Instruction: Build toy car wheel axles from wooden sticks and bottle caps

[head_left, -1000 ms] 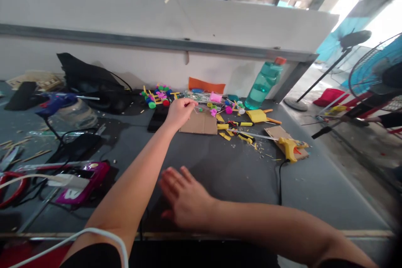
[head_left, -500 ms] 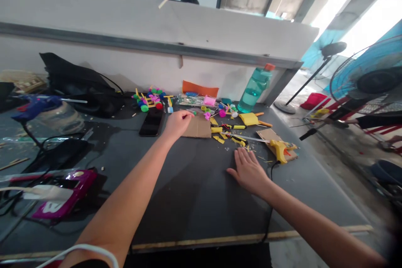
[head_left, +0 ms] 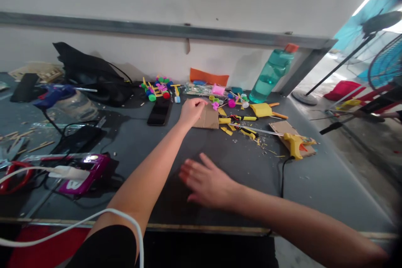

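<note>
My left hand (head_left: 192,113) is closed, its fingers curled in at the left edge of a piece of cardboard (head_left: 208,118). What it holds, if anything, is hidden. Nearer to me, my right hand (head_left: 204,181) is open, fingers spread over the dark table (head_left: 238,213), slightly smeared by motion. Just right of the cardboard lie yellow-handled tools (head_left: 248,118) among yellow scraps (head_left: 226,130). Behind it are colourful bottle caps (head_left: 231,103) and a pink packet (head_left: 217,89). A black phone (head_left: 159,112) lies left of my left hand.
A yellow glue gun (head_left: 295,144) rests on cardboard at the right, its cord running forward. A teal bottle (head_left: 270,76) stands by the partition. Left are a blue glue gun (head_left: 56,95), a purple power box (head_left: 86,176) and red-handled pliers (head_left: 15,176). A white cable (head_left: 125,216) crosses my left arm.
My right hand has swept left across the table, away from the yellow scraps. My left hand stays closed at the cardboard. The view has tilted down and turned a little left.
</note>
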Available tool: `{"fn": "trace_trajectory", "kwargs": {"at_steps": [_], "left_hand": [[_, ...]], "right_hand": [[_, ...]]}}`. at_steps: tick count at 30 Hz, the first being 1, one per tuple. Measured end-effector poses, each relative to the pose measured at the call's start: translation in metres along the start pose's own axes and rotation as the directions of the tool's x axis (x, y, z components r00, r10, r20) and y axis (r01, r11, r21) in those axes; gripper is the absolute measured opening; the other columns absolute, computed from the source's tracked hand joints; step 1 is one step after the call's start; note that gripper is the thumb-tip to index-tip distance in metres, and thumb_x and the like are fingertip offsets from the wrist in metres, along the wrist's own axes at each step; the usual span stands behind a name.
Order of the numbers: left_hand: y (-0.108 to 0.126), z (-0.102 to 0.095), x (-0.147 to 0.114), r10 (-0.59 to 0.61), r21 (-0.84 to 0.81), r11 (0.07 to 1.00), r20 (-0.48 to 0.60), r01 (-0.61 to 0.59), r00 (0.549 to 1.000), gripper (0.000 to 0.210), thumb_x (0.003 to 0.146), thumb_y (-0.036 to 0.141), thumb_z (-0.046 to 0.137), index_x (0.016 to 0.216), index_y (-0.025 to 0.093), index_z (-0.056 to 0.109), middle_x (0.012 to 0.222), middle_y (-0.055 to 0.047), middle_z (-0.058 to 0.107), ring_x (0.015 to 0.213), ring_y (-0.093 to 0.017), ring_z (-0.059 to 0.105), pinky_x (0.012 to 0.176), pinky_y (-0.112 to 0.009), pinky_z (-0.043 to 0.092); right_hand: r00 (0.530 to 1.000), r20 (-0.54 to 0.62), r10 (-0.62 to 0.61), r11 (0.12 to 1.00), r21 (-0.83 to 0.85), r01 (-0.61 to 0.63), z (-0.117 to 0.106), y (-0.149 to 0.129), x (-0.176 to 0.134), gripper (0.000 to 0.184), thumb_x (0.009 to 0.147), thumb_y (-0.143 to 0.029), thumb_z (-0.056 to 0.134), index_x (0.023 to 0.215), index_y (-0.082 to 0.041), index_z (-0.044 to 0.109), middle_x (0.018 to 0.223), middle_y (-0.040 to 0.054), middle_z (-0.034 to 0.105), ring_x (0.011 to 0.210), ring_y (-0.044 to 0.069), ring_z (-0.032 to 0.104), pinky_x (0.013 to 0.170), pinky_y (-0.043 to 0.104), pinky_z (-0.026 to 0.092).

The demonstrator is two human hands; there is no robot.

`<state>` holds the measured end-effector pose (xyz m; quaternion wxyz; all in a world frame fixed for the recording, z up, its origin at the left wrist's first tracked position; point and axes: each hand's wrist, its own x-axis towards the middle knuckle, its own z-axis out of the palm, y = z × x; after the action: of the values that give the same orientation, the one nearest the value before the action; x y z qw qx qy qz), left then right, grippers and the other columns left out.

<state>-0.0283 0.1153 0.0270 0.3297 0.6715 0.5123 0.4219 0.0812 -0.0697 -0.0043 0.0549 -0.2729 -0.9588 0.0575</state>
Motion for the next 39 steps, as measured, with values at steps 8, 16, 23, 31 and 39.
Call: {"fn": "trace_trajectory", "kwargs": {"at_steps": [8, 16, 23, 31, 39], "left_hand": [[-0.014, -0.013, 0.0, 0.044, 0.062, 0.997, 0.021, -0.045, 0.999, 0.028, 0.08, 0.029, 0.047, 0.088, 0.016, 0.071, 0.053, 0.001, 0.056, 0.042, -0.01, 0.049, 0.042, -0.02, 0.038], [-0.015, 0.007, -0.01, -0.01, 0.0, 1.0, -0.027, 0.01, 1.0, 0.026, 0.079, 0.029, 0.048, 0.086, 0.017, 0.071, 0.048, 0.003, 0.051, 0.039, -0.011, 0.048, 0.042, -0.021, 0.035], [-0.003, 0.048, -0.018, 0.01, -0.127, 0.992, -0.065, -0.018, 0.998, 0.027, 0.081, 0.031, 0.047, 0.088, 0.018, 0.069, 0.047, 0.005, 0.048, 0.039, -0.011, 0.048, 0.043, -0.02, 0.035], [-0.002, 0.026, -0.013, 0.02, -0.104, 0.994, -0.105, -0.031, 0.994, 0.026, 0.08, 0.029, 0.049, 0.088, 0.017, 0.07, 0.047, 0.004, 0.05, 0.038, -0.01, 0.048, 0.039, -0.02, 0.032], [-0.011, -0.005, -0.017, 0.047, -0.095, 0.994, -0.163, -0.063, 0.985, 0.024, 0.078, 0.027, 0.051, 0.087, 0.018, 0.071, 0.048, 0.004, 0.047, 0.039, -0.009, 0.046, 0.039, -0.019, 0.034]], "right_hand": [[0.997, 0.064, 0.046, 0.998, 0.04, -0.048, 0.018, 0.007, 0.025, 0.06, 0.093, -0.05, 0.029, 0.139, -0.011, 0.033, 0.144, 0.012, 0.038, 0.134, 0.026, 0.031, 0.113, 0.052, 0.007], [0.945, 0.062, 0.32, 0.946, -0.065, -0.316, 0.012, 0.017, -0.063, 0.089, 0.084, -0.066, 0.036, 0.142, 0.001, 0.024, 0.148, 0.024, 0.02, 0.139, 0.032, 0.015, 0.112, 0.046, 0.019], [0.801, 0.0, 0.599, 0.79, -0.164, -0.591, 0.003, 0.052, -0.112, 0.086, 0.086, -0.063, 0.034, 0.14, 0.002, 0.026, 0.146, 0.0262, 0.024, 0.138, 0.034, 0.018, 0.11, 0.051, 0.021], [0.86, -0.075, 0.506, 0.853, -0.103, -0.511, 0.016, 0.022, -0.085, 0.097, 0.079, -0.073, 0.032, 0.144, -0.004, 0.017, 0.148, 0.0227, 0.022, 0.138, 0.033, 0.016, 0.109, 0.055, 0.019], [0.721, -0.209, 0.661, 0.699, -0.178, -0.693, 0.01, 0.074, -0.075, 0.066, 0.09, -0.04, 0.045, 0.141, -0.002, 0.026, 0.147, 0.0223, 0.026, 0.139, 0.031, 0.016, 0.11, 0.052, 0.019]]}}
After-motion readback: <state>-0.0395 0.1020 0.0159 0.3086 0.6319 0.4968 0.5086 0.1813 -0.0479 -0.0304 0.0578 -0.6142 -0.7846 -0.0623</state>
